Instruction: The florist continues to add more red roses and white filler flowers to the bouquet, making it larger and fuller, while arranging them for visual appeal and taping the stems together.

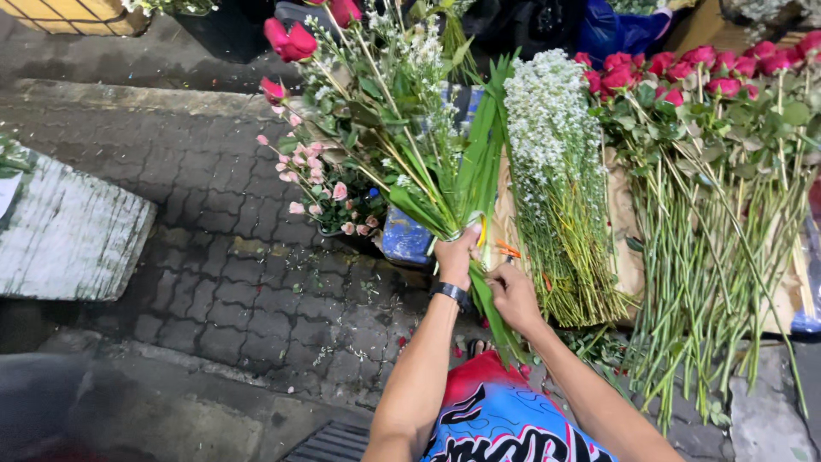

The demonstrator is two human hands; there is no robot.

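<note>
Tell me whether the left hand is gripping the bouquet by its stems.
Yes, the left hand is closed around the bouquet at its gathered stems, holding it upright while the right hand touches the long green leaves.

Brown wrapping paper [629,248] spread flat under the flower bundles at right; blue plastic bag [620,30] bunched at the top, behind the roses. No labels, signs, screens.

My left hand [456,254] wraps bouquet [402,128] stems, grip point hidden. Right hand [513,295] fingertips lost behind leaves [492,308]. Top roses [342,10] cut by upper edge. Rose pile [727,197] runs off right edge. Bucket [406,239] mostly covered by flowers.
</note>
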